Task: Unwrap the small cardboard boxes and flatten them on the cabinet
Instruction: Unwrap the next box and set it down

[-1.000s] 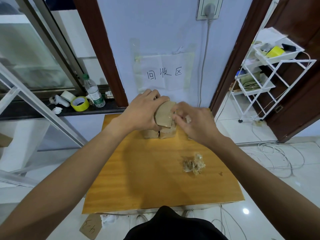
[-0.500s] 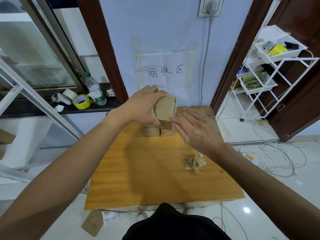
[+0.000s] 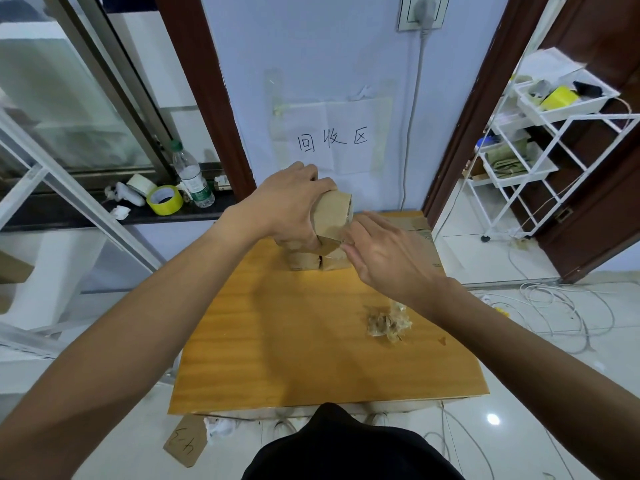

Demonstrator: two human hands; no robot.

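My left hand [image 3: 284,206] grips a small brown cardboard box [image 3: 331,216] and holds it tilted above the far part of the wooden cabinet top [image 3: 311,341]. My right hand [image 3: 388,254] is at the box's lower right edge, its fingertips pinching at clear tape there. Two more small taped boxes [image 3: 318,261] sit side by side on the cabinet right under the held one. Flattened cardboard [image 3: 415,226] lies at the far right corner, partly hidden by my right hand.
A crumpled wad of peeled clear tape [image 3: 388,323] lies on the cabinet's right side. A windowsill at left holds a yellow tape roll [image 3: 164,199] and a water bottle [image 3: 192,174]. A white wire shelf cart [image 3: 540,147] stands at right, cables [image 3: 554,306] lie on the floor.
The box has been lifted slightly and turned in my left hand. My right hand slid from the box's upper right down to its lower right edge.
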